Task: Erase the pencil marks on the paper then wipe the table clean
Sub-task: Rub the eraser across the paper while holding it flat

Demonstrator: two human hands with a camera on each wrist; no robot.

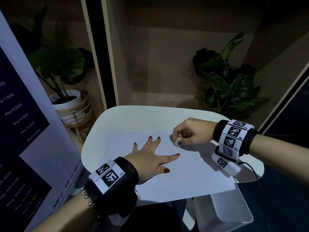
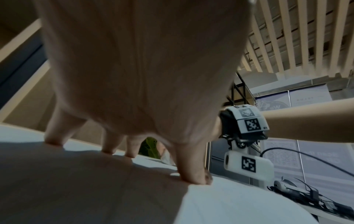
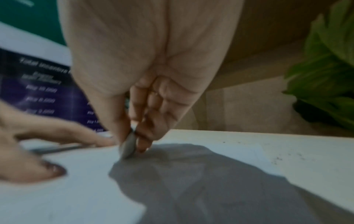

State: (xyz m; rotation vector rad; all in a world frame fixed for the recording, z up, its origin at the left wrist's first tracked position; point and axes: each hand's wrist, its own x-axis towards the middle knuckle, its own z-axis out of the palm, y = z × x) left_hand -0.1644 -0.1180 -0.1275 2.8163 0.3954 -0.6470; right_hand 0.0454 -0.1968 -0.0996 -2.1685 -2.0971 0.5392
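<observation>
Left hand (image 1: 148,158) splayed flat on paper (image 1: 184,173) — right hand (image 1: 189,131) curled round eraser (image 1: 176,141).

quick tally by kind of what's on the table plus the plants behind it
paper: 1
eraser, pinched in the right hand: 1
hands on the paper, counting the left hand pressed flat: 2
potted plants, one at left and one at right: 2
table: 1
total: 7
</observation>
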